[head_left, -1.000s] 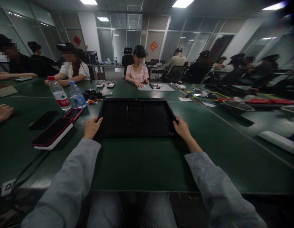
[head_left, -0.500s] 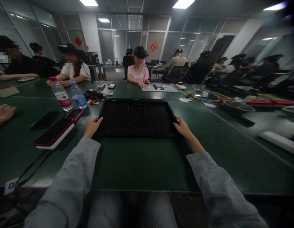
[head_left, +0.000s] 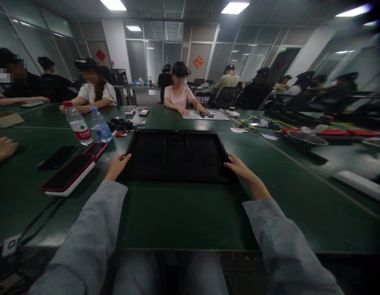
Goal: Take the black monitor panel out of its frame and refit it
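A wide black rectangular panel (head_left: 143, 157) with a raised rim lies in front of me on the green table. Two thin parallel lines run up its middle, and a small light mark sits on its far edge. Its exact kind I cannot make out. My left hand (head_left: 117, 166) is closed on the left rim, thumb on top. On the opposite side my right hand (head_left: 239, 166) grips the right rim the same way. The fingers under both edges are hidden.
Left of the panel stand a red-capped bottle (head_left: 80, 129) and a blue-capped bottle (head_left: 101, 126). Nearer are a dark phone (head_left: 57, 157) and a red-edged phone (head_left: 69, 172). Another person's hand (head_left: 4, 149) rests far left. Cables and tools (head_left: 263, 123) lie right; a person (head_left: 179, 96) sits opposite.
The panel and my hands keep nearly the same place, with a slight shift of the whole view. The person opposite has moved a hand onto the small parts on the light mat.
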Motion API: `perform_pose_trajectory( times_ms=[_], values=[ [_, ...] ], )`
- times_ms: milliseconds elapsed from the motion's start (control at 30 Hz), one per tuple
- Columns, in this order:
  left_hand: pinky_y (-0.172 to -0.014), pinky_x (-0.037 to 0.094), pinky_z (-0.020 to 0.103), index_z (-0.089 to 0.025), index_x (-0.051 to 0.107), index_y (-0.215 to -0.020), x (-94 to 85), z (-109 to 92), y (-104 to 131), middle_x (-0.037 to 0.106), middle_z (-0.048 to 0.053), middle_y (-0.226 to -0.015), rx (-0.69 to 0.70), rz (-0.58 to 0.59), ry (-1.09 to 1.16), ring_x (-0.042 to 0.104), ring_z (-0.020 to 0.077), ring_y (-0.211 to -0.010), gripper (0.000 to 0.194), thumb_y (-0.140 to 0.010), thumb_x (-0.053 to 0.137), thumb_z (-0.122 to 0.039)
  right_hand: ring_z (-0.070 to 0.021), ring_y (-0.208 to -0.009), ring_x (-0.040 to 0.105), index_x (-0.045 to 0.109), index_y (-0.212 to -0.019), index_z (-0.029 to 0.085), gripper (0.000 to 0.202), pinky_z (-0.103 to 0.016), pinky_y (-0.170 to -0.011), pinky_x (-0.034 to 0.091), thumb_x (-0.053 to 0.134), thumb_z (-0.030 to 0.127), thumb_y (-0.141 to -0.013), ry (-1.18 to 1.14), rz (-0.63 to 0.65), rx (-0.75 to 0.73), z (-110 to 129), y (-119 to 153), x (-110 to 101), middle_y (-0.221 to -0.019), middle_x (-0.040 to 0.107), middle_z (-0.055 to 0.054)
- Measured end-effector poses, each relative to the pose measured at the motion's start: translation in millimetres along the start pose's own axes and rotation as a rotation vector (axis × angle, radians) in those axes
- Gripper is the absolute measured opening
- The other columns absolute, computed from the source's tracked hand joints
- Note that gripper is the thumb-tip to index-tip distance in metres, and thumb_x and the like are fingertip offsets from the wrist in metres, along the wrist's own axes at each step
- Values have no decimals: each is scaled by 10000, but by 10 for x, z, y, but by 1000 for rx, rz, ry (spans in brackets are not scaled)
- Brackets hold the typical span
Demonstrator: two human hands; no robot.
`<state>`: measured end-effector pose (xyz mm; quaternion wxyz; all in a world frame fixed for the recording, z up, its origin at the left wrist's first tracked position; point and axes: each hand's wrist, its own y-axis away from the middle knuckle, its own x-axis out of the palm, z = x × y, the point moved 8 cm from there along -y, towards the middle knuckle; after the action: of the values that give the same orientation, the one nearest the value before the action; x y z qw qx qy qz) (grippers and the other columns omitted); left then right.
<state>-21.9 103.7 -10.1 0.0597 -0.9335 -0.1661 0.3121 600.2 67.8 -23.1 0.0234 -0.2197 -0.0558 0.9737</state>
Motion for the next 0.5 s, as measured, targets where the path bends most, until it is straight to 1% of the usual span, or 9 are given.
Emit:
perform_pose_trajectory(
  times_ms=[33, 100, 167, 233, 300, 367, 433, 500],
  values=[
    [-845, 535, 360, -148, 772, -1023, -4, 28, -9, 770, 96, -907, -18, 1, 45, 718, 277, -917, 508, -777, 719, -590, -288, -1133, 711, 493, -1505, 266, 777, -502, -1024, 585, 740, 390, -779, -47, 35, 42, 30, 66, -8, -1246, 737, -90],
    [-787, 536, 356, -159, 741, -931, -3, 74, -20, 748, 87, -847, -52, 9, 123, 705, 267, -858, 535, -681, 773, -632, -302, -1176, 705, 521, -1480, 271, 796, -482, -1039, 589, 807, 382, -745, -115, 64, 119, 96, 194, -32, -1289, 732, -93],
    [-732, 524, 350, -168, 713, -877, 14, 97, -20, 729, 77, -807, -75, 33, 183, 687, 254, -807, 590, -592, 799, -677, -309, -1193, 704, 567, -1435, 274, 753, -465, -1027, 605, 841, 406, -747, -157, 91, 158, 167, 280, -13, -1334, 719, -96],
    [-698, 509, 341, -172, 702, -855, 31, 96, -12, 717, 67, -781, -81, 57, 225, 671, 242, -774, 639, -528, 806, -711, -312, -1149, 726, 608, -1385, 264, 686, -464, -983, 630, 841, 451, -768, -193, 92, 192, 194, 303, 34, -1316, 729, -102],
    [-682, 496, 334, -171, 703, -847, 36, 82, 5, 707, 58, -757, -80, 68, 243, 660, 234, -754, 661, -505, 807, -727, -307, -1069, 754, 611, -1383, 257, 674, -464, -929, 650, 826, 472, -782, -232, 17, 204, 183, 259, 52, -1240, 758, -100],
    [-679, 487, 330, -169, 712, -843, 29, 55, 24, 701, 53, -737, -70, 70, 241, 654, 229, -744, 653, -526, 799, -734, -296, -1004, 768, 593, -1418, 261, 703, -458, -893, 659, 816, 457, -780, -264, -98, 189, 149, 181, 42, -1157, 779, -85],
    [-695, 487, 329, -170, 722, -834, 15, 19, 40, 708, 55, -742, -52, 64, 230, 659, 233, -763, 616, -586, 777, -731, -288, -938, 774, 591, -1431, 262, 733, -459, -866, 661, 815, 414, -750, -279, -194, 173, 91, 102, 27, -1068, 792, -67],
    [-720, 493, 331, -177, 721, -792, -13, -18, 48, 712, 57, -745, -31, 40, 199, 666, 246, -801, 552, -670, 740, -714, -281, -876, 771, 613, -1413, 257, 743, -465, -844, 662, 812, 374, -707, -290, -246, 151, 29, 34, 10, -992, 794, -53]
  ],
)
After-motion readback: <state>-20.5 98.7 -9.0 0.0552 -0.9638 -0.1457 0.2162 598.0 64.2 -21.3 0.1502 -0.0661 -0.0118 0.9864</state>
